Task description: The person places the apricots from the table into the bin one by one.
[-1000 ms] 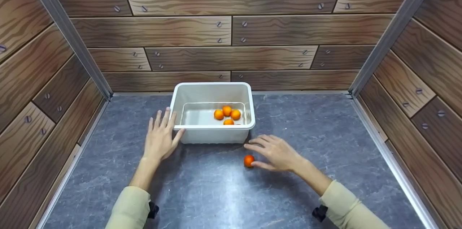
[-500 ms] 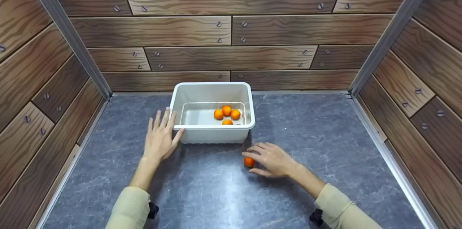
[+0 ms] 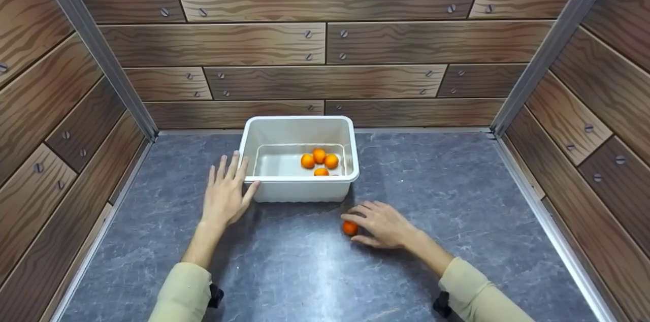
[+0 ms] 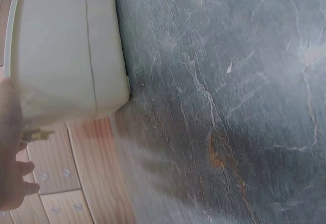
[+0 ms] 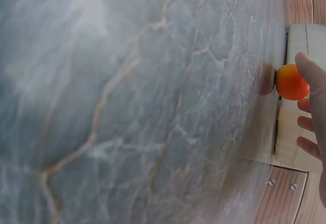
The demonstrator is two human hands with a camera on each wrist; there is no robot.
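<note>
In the head view my left hand (image 3: pixel 223 197) rests with spread, straight fingers at the left front corner of a white plastic bin (image 3: pixel 299 191). The left wrist view catches the thumb (image 4: pixel 9 117) at the bin's rim. In front of the bin's right corner, my right hand (image 3: pixel 381 225) curls its fingers and thumb round a small round orange (image 3: pixel 350 228). This orange sits low at the tabletop, the thumb on its near side in the right wrist view and the other fingers beyond it. Several similar oranges (image 3: pixel 319 155) lie in the right half of the bin.
Grey marbled tabletop (image 3: pixel 436 174) surrounds the bin. Wood-plank-patterned panels (image 3: pixel 325 42) rise behind and on both sides, with metal strips (image 3: pixel 551 230) along the edges. The bin stands near the back wall.
My right hand has moved slightly toward me and left, its fingers coming over the orange and closing round it. The left hand and the bin have stayed in place.
</note>
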